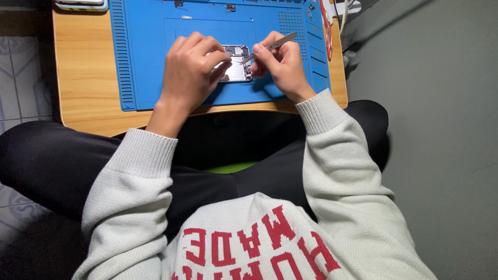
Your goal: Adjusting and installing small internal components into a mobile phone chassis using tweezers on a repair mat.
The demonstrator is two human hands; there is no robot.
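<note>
An opened phone [237,65] lies in the upper middle of the frame, a small flat rectangle with a pale silvery inner surface and a strip of darker small parts along its top and right edges. Much of its left side is hidden under fingers. It rests on a blue repair mat [145,57] with ribbed slots down its left border and small tray pockets along its right border.

The left hand [189,70] is curled over the phone's left part, fingertips pressing on it and holding it steady. The right hand [280,65] sits just right of the phone and pinches a pair of thin metal tweezers [270,46], which slant from the upper right down to the left; their tips meet the phone's upper right corner.

The mat covers most of a light wooden worktop [83,78] with rounded corners, whose bare wood shows at the left and along the near edge. At the upper left corner of the frame, two more flat devices [80,5] lie at the far edge of the worktop. At the upper right, a red-handled tool [327,31] and a pale cable [343,15] rest near the mat's edge.

The person wears a pale grey knitted sweater [337,171] with red lettering and dark trousers [46,161]. A tiled floor [21,67] shows at the left, a plain grey floor [441,129] at the right.
</note>
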